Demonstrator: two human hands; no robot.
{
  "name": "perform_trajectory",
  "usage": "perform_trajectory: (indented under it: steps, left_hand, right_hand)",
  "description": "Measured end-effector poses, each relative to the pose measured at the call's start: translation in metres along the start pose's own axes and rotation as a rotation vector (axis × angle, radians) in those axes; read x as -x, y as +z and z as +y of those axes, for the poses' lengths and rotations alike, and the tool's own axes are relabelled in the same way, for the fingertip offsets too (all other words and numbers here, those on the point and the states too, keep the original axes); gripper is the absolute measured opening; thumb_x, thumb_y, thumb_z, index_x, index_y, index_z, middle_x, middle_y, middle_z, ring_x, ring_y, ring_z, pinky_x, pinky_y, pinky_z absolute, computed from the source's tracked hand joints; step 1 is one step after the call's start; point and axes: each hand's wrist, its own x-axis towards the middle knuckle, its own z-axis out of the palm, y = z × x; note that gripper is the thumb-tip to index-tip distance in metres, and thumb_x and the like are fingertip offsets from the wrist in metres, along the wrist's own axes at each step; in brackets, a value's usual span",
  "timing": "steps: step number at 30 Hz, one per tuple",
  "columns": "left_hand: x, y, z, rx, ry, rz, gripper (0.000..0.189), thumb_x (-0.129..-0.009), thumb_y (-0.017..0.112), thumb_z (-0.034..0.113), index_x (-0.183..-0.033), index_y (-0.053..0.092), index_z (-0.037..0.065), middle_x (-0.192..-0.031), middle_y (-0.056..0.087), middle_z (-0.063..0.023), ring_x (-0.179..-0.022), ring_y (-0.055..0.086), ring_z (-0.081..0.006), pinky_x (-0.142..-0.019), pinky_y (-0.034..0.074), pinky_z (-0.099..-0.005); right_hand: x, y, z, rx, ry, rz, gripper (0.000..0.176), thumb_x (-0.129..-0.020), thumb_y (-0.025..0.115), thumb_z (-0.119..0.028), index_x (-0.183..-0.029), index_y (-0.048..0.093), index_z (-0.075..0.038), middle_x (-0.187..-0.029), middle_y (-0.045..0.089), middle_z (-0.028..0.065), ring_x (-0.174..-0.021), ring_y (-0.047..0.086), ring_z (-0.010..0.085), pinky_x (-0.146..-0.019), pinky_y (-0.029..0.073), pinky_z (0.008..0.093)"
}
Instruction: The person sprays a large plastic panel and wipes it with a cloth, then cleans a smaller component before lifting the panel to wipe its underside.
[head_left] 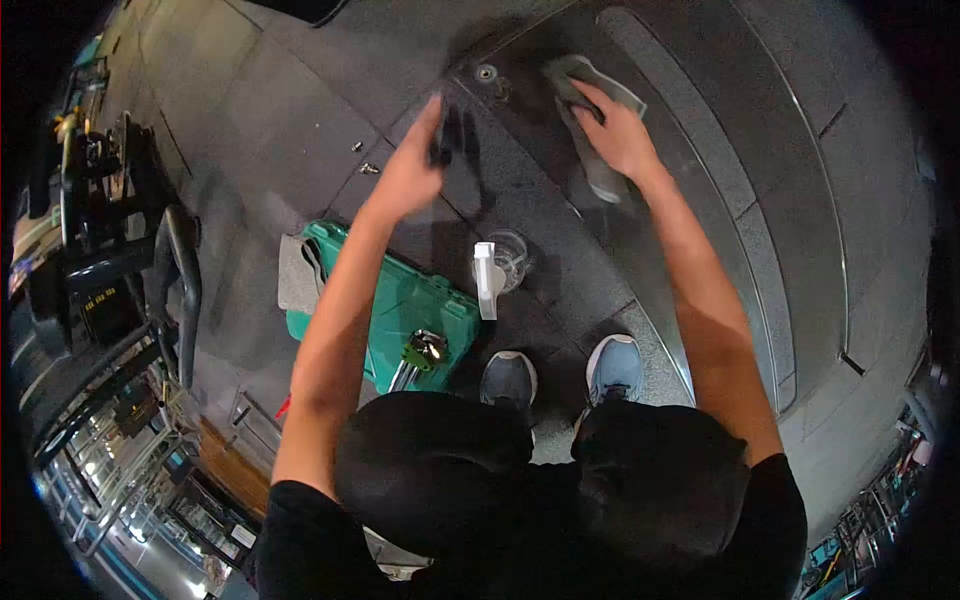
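Note:
A grey cloth (605, 182) lies under my right hand (612, 130), whose fingers press on it at the dark curved step. My left hand (412, 165) is over the floor tiles, with one finger stretched forward; its other fingers are dark and hard to make out. Between the hands, a small round metal fitting (486, 73) sits on the floor. Two small metal pieces, one of them a fitting (369, 169), lie left of my left hand. Nearer my feet stands a clear spray bottle (510, 262) with a white nozzle.
A green case (400, 310) lies left of the bottle, with a metal tool (425, 350) on it and a folded grey cloth (299, 275) at its edge. Gym equipment (180, 270) stands at the left. The curved step (700, 120) runs along the right.

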Motion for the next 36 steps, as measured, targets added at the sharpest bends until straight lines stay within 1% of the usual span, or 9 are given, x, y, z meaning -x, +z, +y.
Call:
perform_trajectory:
  steps: [6, 9, 12, 15, 19, 20, 24, 34, 36]
  left_hand:
    - [0.112, 0.022, 0.108, 0.116, -0.139, -0.272, 0.112, -0.072, 0.081, 0.004, -0.165, 0.018, 0.006, -0.169, 0.026, -0.0174, -0.154, 0.031, -0.0301, -0.126, 0.026, -0.0435]
    - [0.118, 0.071, 0.114, 0.382, -0.090, 0.040, 0.105, -0.081, 0.082, 0.010, -0.165, 0.020, 0.006, -0.164, 0.037, -0.0177, -0.148, 0.042, -0.0305, -0.120, 0.035, -0.0436]
    - [0.104, 0.099, 0.107, 0.340, -0.057, 0.287, 0.068, -0.095, 0.071, 0.007, -0.155, 0.039, 0.003, -0.134, 0.063, -0.0123, -0.115, 0.062, -0.0208, -0.102, 0.049, -0.0372]
    - [0.088, 0.099, 0.100, 0.473, -0.145, 0.352, 0.057, -0.097, 0.070, 0.009, -0.148, 0.046, 0.002, -0.119, 0.066, -0.0079, -0.107, 0.062, -0.0148, -0.095, 0.051, -0.0326]
    - [0.072, 0.082, 0.110, 0.450, -0.203, 0.328, 0.034, -0.098, 0.072, 0.017, -0.127, 0.062, 0.002, -0.097, 0.066, -0.0019, -0.090, 0.062, -0.0101, -0.082, 0.051, -0.0282]
    - [0.068, 0.087, 0.107, 0.470, -0.140, 0.382, 0.026, -0.096, 0.075, 0.025, -0.112, 0.067, 0.005, -0.085, 0.069, -0.0055, -0.081, 0.066, -0.0148, -0.075, 0.053, -0.0318]
    - [0.055, 0.092, 0.111, 0.508, -0.100, 0.436, 0.026, -0.096, 0.074, 0.026, -0.108, 0.065, 0.005, -0.084, 0.069, -0.0082, -0.078, 0.067, -0.0171, -0.073, 0.053, -0.0335]
    - [0.051, 0.089, 0.117, 0.341, -0.078, 0.498, 0.027, -0.094, 0.072, 0.029, -0.103, 0.062, 0.006, -0.082, 0.069, -0.0176, -0.079, 0.070, -0.0387, -0.071, 0.053, -0.0448]
    - [0.055, 0.089, 0.112, 0.322, -0.201, 0.475, 0.026, -0.095, 0.071, 0.029, -0.104, 0.061, 0.006, -0.085, 0.069, -0.0184, -0.081, 0.070, -0.0401, -0.072, 0.053, -0.0465]
  right_hand:
    - [0.043, -0.001, 0.028, -0.126, -0.020, 0.113, 0.045, -0.100, 0.062, -0.026, -0.145, 0.059, -0.020, -0.123, 0.070, 0.0252, -0.112, 0.067, 0.0444, -0.094, 0.053, 0.0431]
    - [0.054, -0.001, 0.021, -0.082, 0.014, 0.109, 0.046, -0.100, 0.062, -0.026, -0.146, 0.058, -0.022, -0.128, 0.068, 0.0239, -0.115, 0.067, 0.0428, -0.096, 0.053, 0.0428]
    - [0.070, 0.000, 0.027, -0.063, -0.050, 0.155, 0.047, -0.101, 0.062, -0.028, -0.147, 0.057, -0.024, -0.132, 0.066, 0.0239, -0.119, 0.065, 0.0423, -0.100, 0.052, 0.0424]
    - [0.089, -0.008, 0.021, -0.113, 0.110, 0.087, 0.046, -0.101, 0.061, -0.029, -0.147, 0.057, -0.024, -0.135, 0.064, 0.0243, -0.124, 0.063, 0.0427, -0.103, 0.050, 0.0421]
    - [0.105, -0.007, 0.029, -0.100, 0.042, 0.125, 0.046, -0.102, 0.060, -0.030, -0.148, 0.057, -0.025, -0.136, 0.064, 0.0242, -0.126, 0.061, 0.0420, -0.104, 0.050, 0.0415]
    - [0.108, -0.007, 0.029, -0.103, 0.070, 0.108, 0.046, -0.102, 0.060, -0.030, -0.148, 0.057, -0.025, -0.136, 0.064, 0.0241, -0.127, 0.061, 0.0418, -0.105, 0.049, 0.0414]
    - [0.113, -0.009, 0.028, -0.118, 0.082, 0.089, 0.046, -0.102, 0.059, -0.031, -0.148, 0.056, -0.026, -0.136, 0.064, 0.0249, -0.128, 0.061, 0.0420, -0.105, 0.049, 0.0412]
    - [0.108, -0.006, 0.035, -0.039, 0.064, 0.072, 0.046, -0.102, 0.060, -0.027, -0.148, 0.056, -0.027, -0.137, 0.064, 0.0246, -0.127, 0.061, 0.0428, -0.106, 0.048, 0.0412]
    - [0.109, -0.007, 0.031, -0.004, 0.043, 0.071, 0.047, -0.104, 0.060, -0.027, -0.150, 0.055, -0.020, -0.140, 0.064, 0.0186, -0.130, 0.062, 0.0306, -0.108, 0.046, 0.0346]
